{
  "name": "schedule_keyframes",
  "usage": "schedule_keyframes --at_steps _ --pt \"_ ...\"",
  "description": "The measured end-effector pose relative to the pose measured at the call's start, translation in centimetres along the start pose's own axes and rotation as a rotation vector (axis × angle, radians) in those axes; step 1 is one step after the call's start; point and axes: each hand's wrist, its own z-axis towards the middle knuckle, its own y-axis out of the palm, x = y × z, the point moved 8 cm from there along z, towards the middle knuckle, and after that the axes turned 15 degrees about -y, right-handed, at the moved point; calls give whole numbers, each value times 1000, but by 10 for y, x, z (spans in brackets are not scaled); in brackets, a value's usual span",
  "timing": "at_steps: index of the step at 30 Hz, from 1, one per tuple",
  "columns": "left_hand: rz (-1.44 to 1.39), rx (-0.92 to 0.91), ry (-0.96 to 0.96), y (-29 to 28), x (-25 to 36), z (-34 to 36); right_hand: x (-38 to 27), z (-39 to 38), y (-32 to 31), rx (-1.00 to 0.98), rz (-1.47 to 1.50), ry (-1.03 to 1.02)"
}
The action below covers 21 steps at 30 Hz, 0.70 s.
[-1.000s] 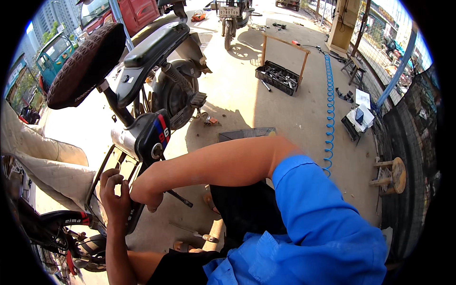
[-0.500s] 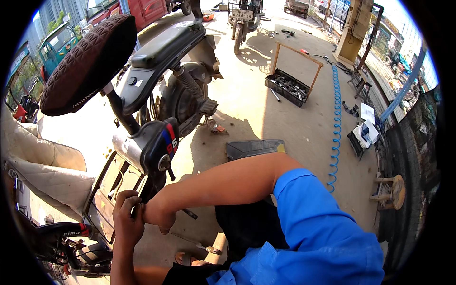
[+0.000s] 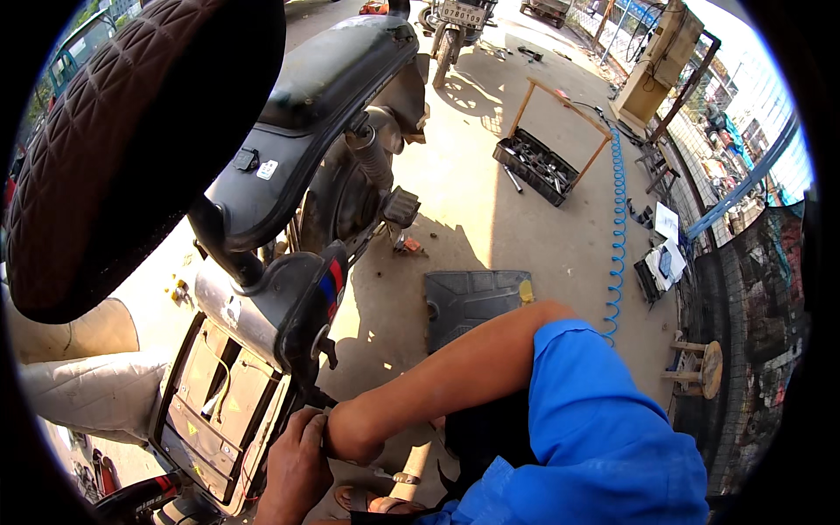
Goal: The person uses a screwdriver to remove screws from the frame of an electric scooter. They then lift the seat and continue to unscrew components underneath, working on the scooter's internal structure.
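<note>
An electric scooter with a dark seat (image 3: 337, 66) stands at my left. Its floorboard compartment (image 3: 197, 437) is uncovered, showing brown battery-like blocks and a loose wire. By the compartment's right edge, my left hand (image 3: 297, 464) has its fingers curled closed; whatever they grip is hidden. My right hand (image 3: 354, 437) reaches across and meets the left one, its fingers mostly out of sight behind the wrist and the other hand. Just above both hands is the scooter's key-lock housing (image 3: 315, 341). A brown quilted seat pad (image 3: 96, 149) looms over the upper left.
A black plastic panel (image 3: 468, 302) lies on the ground beyond my right arm. Farther off stand an open toolbox (image 3: 534, 166) and a parked two-wheeler (image 3: 448, 44). A coiled blue hose (image 3: 618, 227) runs along the right, near a wooden stool (image 3: 698, 370).
The view has shifted, so the scooter and quilted pad look larger and closer. Both hands remain together beside the compartment, now lower and farther right in the picture. More of the black panel shows.
</note>
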Motion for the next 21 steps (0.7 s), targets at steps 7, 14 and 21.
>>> schedule_keyframes --at_steps 7,14,21 --pt "-101 -114 -49 31 -7 20 10 -1 28 -216 104 159" --pt "-213 -59 -310 75 -37 3 4 -26 34 74 414 473" --pt "-261 -147 -615 68 -33 -104 -15 -111 30 1033 604 607"
